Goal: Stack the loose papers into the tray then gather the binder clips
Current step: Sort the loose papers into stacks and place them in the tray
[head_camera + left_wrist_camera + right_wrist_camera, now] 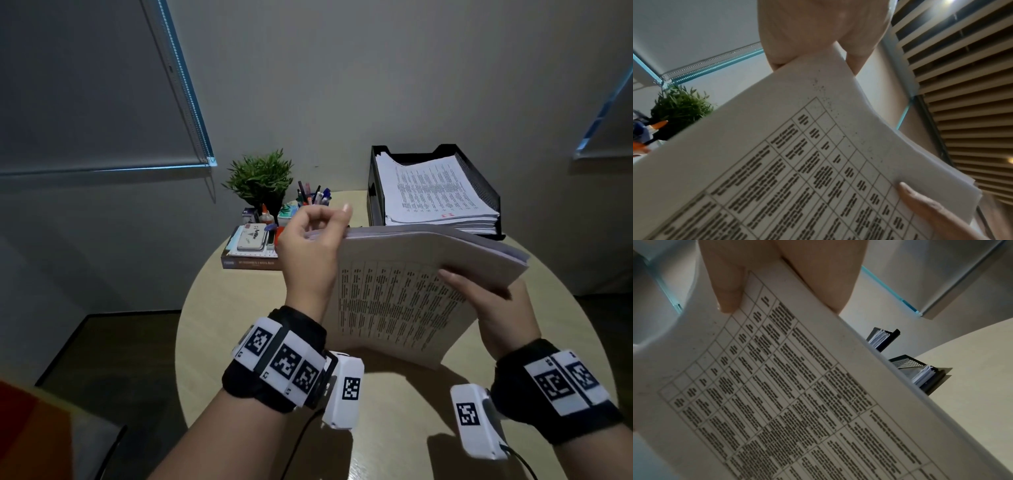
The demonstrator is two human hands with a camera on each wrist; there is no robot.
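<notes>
white printed paper sheaf (404, 294) pinched by left hand (308, 246) and right hand (503, 308); stacking step, next lift toward black mesh tray (486, 185) at one o'clock.

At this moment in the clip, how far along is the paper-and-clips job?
Partly done: the black tray already holds a thick pile of printed sheets. In hand: the left hand and right hand both grip another sheaf of papers, held above the table just in front of the tray. Left: putting this sheaf in the tray, then the binder clips, none of which I can see in any view.
</notes>
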